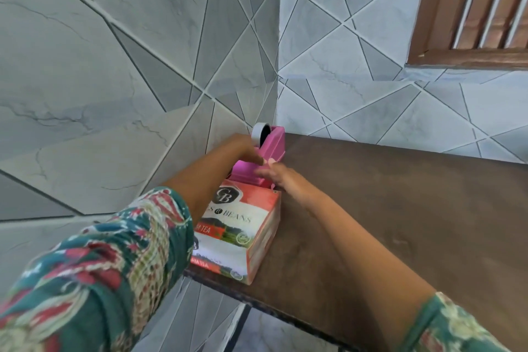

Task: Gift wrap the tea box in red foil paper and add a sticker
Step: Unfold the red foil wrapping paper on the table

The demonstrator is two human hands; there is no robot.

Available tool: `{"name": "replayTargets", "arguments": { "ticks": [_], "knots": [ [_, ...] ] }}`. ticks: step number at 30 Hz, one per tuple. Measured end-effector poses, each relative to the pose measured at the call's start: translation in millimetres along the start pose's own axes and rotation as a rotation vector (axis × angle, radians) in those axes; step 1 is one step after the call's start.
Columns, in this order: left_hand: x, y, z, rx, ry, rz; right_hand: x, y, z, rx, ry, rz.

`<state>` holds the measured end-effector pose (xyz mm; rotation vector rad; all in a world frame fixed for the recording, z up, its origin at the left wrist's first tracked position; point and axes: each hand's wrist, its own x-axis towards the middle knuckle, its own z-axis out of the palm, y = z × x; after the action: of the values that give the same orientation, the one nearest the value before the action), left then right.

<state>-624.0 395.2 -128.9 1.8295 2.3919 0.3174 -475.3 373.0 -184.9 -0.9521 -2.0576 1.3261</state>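
Head view: the tea box sits unwrapped at the table's left edge, a pink tape dispenser just behind it. The left hand lies over the dispenser; whether it grips, I can't tell. The right hand reaches for the dispenser's front, fingers stretched out, holding nothing.

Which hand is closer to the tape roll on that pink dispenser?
Left. The left hand lies right beside the tape roll; the right hand is lower, by the front end of the pink dispenser.
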Motion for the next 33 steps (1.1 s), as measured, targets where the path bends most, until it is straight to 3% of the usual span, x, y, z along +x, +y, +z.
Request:
{"name": "replayTargets", "arguments": {
  "ticks": [5, 12, 21, 26, 30, 33],
  "knots": [
    [7, -8, 5, -0.061, 0.017, -0.046, 16, 11, 2, -0.075, -0.212, 0.079],
    [16, -2, -18, -0.064, 0.107, -0.030, 14, 21, -9, -0.209, -0.169, 0.206],
    [9, 4, -4, -0.063, 0.108, -0.038, -50, 47, -69, -0.702, -0.041, -0.138],
    [2, 2, 9, -0.100, 0.073, -0.054, -92, 64, -102, -0.643, 0.080, -0.118],
    [-9, 5, 5, -0.107, 0.034, -0.067, -115, 62, -105, -0.634, 0.051, -0.138],
    [-27, 24, -10, -0.034, 0.146, -0.015, -131, 57, -107, -0.726, 0.032, -0.129]
  ]
}}
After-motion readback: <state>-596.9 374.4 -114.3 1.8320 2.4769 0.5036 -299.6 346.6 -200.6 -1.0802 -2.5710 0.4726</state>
